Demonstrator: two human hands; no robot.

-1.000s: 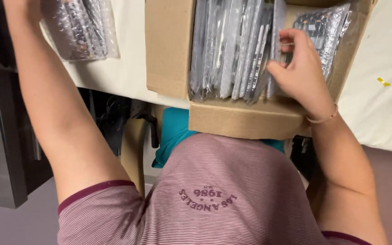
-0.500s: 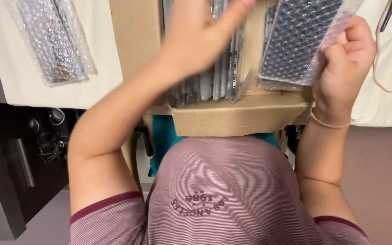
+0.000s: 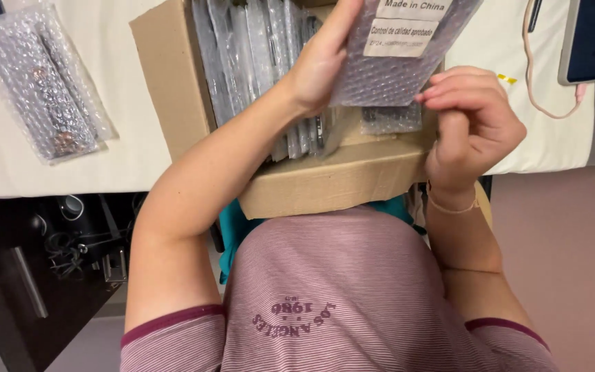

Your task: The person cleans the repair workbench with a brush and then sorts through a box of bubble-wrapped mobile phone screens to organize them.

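A bubble-wrap pouch (image 3: 397, 65) with white labels is held up over an open cardboard box (image 3: 332, 180). My left hand (image 3: 318, 58) grips its left edge. My right hand (image 3: 473, 127) pinches its lower right corner with the fingertips. The box rests against my body at the table edge and holds several more bubble-wrapped packs (image 3: 256, 52) standing upright in a row.
Another bubble-wrapped pack (image 3: 43, 86) lies on the white table (image 3: 125, 148) to the left. A phone (image 3: 593, 38) with a pink cable (image 3: 538, 89) lies at the far right. Dark cables and furniture (image 3: 70, 241) sit under the table on the left.
My left hand came across from the far left pack to the box and took the pouch's left edge. My right hand lifted the pouch out of the box and shifted to its corner.
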